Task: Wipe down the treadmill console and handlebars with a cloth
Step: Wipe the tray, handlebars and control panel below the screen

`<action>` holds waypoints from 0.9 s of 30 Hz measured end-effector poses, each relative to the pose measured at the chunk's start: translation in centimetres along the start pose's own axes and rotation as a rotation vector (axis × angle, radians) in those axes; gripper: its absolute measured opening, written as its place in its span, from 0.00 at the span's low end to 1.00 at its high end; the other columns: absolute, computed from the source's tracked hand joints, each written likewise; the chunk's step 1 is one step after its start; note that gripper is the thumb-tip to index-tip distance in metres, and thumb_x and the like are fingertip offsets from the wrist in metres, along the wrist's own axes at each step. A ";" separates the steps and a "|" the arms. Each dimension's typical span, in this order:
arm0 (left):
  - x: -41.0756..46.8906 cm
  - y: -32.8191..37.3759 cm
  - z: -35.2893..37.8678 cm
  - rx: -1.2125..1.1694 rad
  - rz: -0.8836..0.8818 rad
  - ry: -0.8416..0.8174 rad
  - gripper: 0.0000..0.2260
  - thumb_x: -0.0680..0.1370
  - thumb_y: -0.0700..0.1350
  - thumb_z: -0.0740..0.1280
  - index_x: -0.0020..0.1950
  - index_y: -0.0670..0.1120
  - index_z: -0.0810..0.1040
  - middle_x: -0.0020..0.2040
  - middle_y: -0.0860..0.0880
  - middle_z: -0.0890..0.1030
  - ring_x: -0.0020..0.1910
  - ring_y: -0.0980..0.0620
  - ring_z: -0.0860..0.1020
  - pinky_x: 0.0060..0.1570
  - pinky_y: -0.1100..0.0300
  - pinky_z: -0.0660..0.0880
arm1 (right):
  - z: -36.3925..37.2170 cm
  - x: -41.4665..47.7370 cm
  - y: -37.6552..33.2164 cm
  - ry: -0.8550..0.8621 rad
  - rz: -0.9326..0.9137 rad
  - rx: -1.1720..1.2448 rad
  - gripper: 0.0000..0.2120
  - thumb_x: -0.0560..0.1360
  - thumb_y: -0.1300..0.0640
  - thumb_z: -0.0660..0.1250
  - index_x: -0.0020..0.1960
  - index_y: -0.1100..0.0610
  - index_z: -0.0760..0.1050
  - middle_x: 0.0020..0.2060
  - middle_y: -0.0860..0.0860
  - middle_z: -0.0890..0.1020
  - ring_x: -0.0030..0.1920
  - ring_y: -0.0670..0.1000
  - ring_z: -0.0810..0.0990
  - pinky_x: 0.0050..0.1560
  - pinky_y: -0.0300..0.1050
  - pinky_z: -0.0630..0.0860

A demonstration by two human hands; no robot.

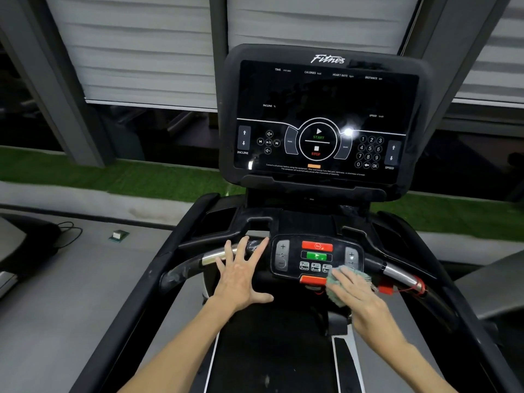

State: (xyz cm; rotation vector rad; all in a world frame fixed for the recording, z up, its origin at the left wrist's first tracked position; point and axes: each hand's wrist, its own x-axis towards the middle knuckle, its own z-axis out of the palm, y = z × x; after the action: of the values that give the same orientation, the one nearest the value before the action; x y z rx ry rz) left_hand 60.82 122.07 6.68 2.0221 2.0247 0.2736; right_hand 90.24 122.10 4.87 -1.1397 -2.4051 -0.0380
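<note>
The black treadmill console (326,109) stands upright ahead with a dark screen and printed buttons. Below it sits a small control pad (314,258) with red and green buttons, between the left handlebar (209,258) and the right handlebar (397,272). My right hand (360,293) lies flat on a grey-green cloth (336,290) and presses it against the pad's lower right corner. My left hand (241,273) is spread with straight fingers, and its fingertips are at the left handlebar.
A red safety clip and cord (388,289) hang by the right handlebar. The dark running belt (272,355) stretches below my arms. To the left lie a grey floor, a black cable (68,231) and a small box (119,235). Green turf and window blinds are behind.
</note>
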 end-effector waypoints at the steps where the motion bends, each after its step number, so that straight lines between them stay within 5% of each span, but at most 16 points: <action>1: 0.0 0.0 0.0 0.003 -0.001 0.003 0.57 0.65 0.62 0.76 0.76 0.64 0.34 0.79 0.47 0.42 0.76 0.35 0.36 0.71 0.31 0.45 | 0.5 0.8 -0.9 -0.003 -0.017 0.018 0.42 0.55 0.82 0.71 0.66 0.58 0.74 0.69 0.51 0.70 0.75 0.49 0.59 0.75 0.47 0.55; 5: 0.1 -0.1 0.1 0.000 0.001 0.002 0.56 0.65 0.62 0.77 0.76 0.64 0.36 0.80 0.47 0.42 0.77 0.35 0.37 0.71 0.30 0.46 | 3.1 5.7 -6.1 -0.038 -0.187 0.080 0.38 0.55 0.81 0.68 0.62 0.60 0.77 0.68 0.54 0.73 0.72 0.54 0.65 0.71 0.58 0.64; 12: 0.1 -0.2 0.1 -0.018 -0.005 0.014 0.56 0.65 0.60 0.77 0.75 0.66 0.35 0.80 0.48 0.42 0.77 0.37 0.38 0.71 0.31 0.46 | 3.0 8.2 -8.2 -0.033 -0.276 0.075 0.37 0.60 0.75 0.73 0.67 0.60 0.73 0.69 0.55 0.72 0.72 0.55 0.66 0.72 0.52 0.55; 19: 0.1 0.0 -0.1 -0.010 -0.001 0.004 0.57 0.65 0.61 0.77 0.76 0.64 0.35 0.79 0.48 0.41 0.77 0.36 0.37 0.71 0.32 0.45 | -0.4 1.7 0.2 0.016 -0.017 0.076 0.31 0.67 0.73 0.54 0.68 0.58 0.71 0.68 0.53 0.71 0.75 0.44 0.56 0.76 0.42 0.50; 22: 0.1 0.0 -0.1 0.007 0.000 0.001 0.57 0.65 0.62 0.76 0.76 0.64 0.34 0.79 0.47 0.41 0.77 0.35 0.37 0.72 0.32 0.45 | -1.0 0.5 1.8 0.026 0.093 0.042 0.36 0.64 0.80 0.60 0.67 0.57 0.74 0.69 0.54 0.71 0.76 0.45 0.53 0.76 0.42 0.48; 25: 0.1 -0.1 -0.1 0.000 0.010 -0.003 0.56 0.66 0.62 0.76 0.76 0.64 0.34 0.79 0.48 0.41 0.77 0.35 0.36 0.71 0.32 0.45 | -0.3 1.7 1.0 0.124 0.194 0.077 0.37 0.61 0.85 0.64 0.65 0.59 0.76 0.70 0.54 0.68 0.75 0.51 0.58 0.73 0.45 0.62; 27: 0.0 -0.1 -0.1 -0.010 0.013 -0.005 0.56 0.66 0.62 0.76 0.76 0.64 0.34 0.79 0.48 0.40 0.76 0.35 0.36 0.71 0.31 0.45 | 0.1 3.8 -0.6 0.157 0.267 0.103 0.37 0.63 0.84 0.63 0.67 0.59 0.74 0.71 0.54 0.67 0.74 0.57 0.60 0.66 0.59 0.70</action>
State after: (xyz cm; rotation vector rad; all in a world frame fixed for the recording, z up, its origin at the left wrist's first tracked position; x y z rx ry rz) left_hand 60.68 122.11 6.73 2.0284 2.0037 0.2809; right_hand 87.73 124.50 6.50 -1.3457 -2.0775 0.0792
